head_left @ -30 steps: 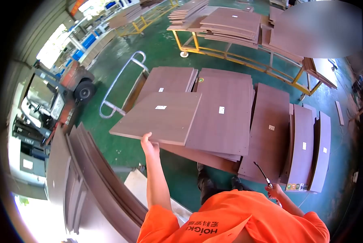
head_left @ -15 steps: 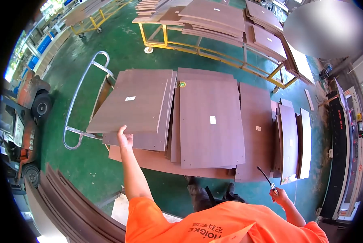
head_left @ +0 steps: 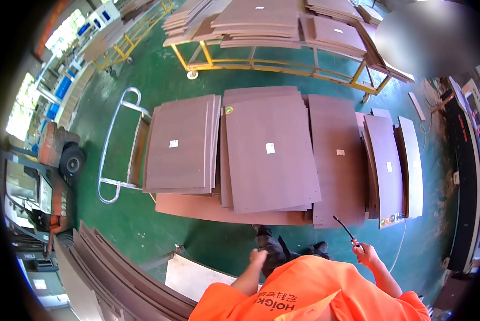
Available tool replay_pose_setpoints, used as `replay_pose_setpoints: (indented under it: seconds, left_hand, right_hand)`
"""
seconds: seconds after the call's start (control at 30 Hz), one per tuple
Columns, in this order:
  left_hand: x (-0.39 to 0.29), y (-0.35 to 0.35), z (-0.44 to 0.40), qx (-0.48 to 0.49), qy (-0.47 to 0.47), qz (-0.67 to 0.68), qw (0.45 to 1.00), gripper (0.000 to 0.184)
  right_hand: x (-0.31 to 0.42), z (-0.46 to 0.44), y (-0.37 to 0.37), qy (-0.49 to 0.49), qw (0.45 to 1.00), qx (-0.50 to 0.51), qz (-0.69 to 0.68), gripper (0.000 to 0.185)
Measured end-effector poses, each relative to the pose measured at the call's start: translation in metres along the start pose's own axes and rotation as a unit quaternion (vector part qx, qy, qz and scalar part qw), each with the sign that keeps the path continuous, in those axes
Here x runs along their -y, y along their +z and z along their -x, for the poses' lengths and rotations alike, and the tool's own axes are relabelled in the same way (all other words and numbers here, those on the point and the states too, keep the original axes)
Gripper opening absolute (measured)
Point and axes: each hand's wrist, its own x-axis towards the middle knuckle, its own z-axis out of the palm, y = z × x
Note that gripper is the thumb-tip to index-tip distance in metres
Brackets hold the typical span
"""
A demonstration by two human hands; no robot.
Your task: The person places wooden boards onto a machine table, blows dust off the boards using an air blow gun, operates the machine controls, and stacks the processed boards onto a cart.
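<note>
My right hand (head_left: 366, 254) is closed around an air blow gun (head_left: 353, 238) with a long, thin black nozzle pointing up and to the left. A thin pale hose hangs near it. My left hand (head_left: 258, 258) is close to my body, above my leg and apart from the boards; its fingers are too small to make out. In front of me, a brown board (head_left: 181, 160) with a white label lies on a stack at the left end of a low cart. Beside it, a larger brown board (head_left: 269, 171) tops another stack.
The cart's metal handle (head_left: 105, 155) rises at the left. More brown boards (head_left: 339, 182) and narrow panels (head_left: 387, 176) are at its right. A yellow-framed trolley (head_left: 283, 67) stands behind. A forklift (head_left: 55, 182) is at the left, and long panels (head_left: 117, 273) lean at lower left.
My left hand has let go of the left board's front edge and drawn back toward my body. That board now lies squarer on its stack. The blow gun stays in my right hand.
</note>
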Motion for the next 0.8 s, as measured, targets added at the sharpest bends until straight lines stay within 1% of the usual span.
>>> replay_pose_setpoints:
  seconds: [0.03,0.1,0.17,0.23,0.3,0.37,0.43,0.47,0.53,0.57,0.6,0.67,0.7,0.77,0.8]
  left_hand:
    - [-0.028,0.016,0.035,0.002,0.063,-0.055,0.996,0.069]
    - [-0.062,0.050,0.061,0.001,0.140,-0.124,0.982,0.060]
    - [-0.096,0.072,0.060,0.059,0.191,-0.139,0.970,0.058]
    - [-0.122,0.095,0.062,0.011,0.212,-0.081,0.974,0.058]
    - [-0.107,0.135,-0.031,-0.104,0.279,0.017,0.955,0.059]
    - [-0.179,0.161,0.086,-0.037,0.182,-0.033,0.982,0.059]
    - [-0.221,0.211,0.131,0.013,0.205,-0.135,0.969,0.060]
    - [-0.235,0.239,0.143,0.035,0.210,-0.184,0.960,0.061]
    - [-0.254,0.309,0.115,0.080,0.268,-0.247,0.928,0.062]
    - [-0.257,0.344,0.105,0.105,0.291,-0.274,0.910,0.062]
    - [-0.271,0.382,0.132,0.115,0.285,-0.310,0.900,0.062]
    - [-0.295,0.462,0.172,0.148,0.333,-0.348,0.864,0.061]
    - [-0.302,0.502,0.185,0.163,0.353,-0.363,0.847,0.060]
    - [-0.321,0.582,0.206,0.208,0.341,-0.418,0.816,0.057]
    - [-0.319,0.621,0.208,0.216,0.344,-0.370,0.836,0.053]
  right_hand:
    - [-0.025,0.001,-0.010,-0.005,1.000,0.005,0.012,0.035]
    - [-0.088,0.007,-0.033,-0.030,0.998,-0.052,0.035,0.040]
    - [-0.158,0.015,-0.069,-0.038,0.991,-0.121,0.040,0.043]
    - [-0.241,0.027,-0.111,0.022,0.982,-0.173,0.066,0.043]
    - [-0.311,0.058,-0.158,0.077,0.969,-0.232,0.028,0.043]
    - [-0.399,0.076,-0.189,0.121,0.948,-0.289,-0.054,0.042]
    - [-0.443,0.108,-0.216,0.136,0.909,-0.360,-0.161,0.040]
    - [-0.459,0.120,-0.227,0.142,0.898,-0.372,-0.190,0.039]
    - [-0.479,0.143,-0.239,0.157,0.874,-0.392,-0.238,0.036]
    - [-0.488,0.147,-0.235,0.150,0.866,-0.405,-0.253,0.034]
    - [-0.493,0.149,-0.233,0.124,0.873,-0.397,-0.256,0.035]
    - [-0.500,0.149,-0.238,0.160,0.907,-0.295,-0.253,0.036]
    - [-0.517,0.145,-0.243,0.139,0.936,-0.263,-0.188,0.036]
    - [-0.550,0.135,-0.264,0.145,0.933,-0.266,-0.192,0.041]
    - [-0.569,0.132,-0.282,0.170,0.918,-0.272,-0.234,0.038]
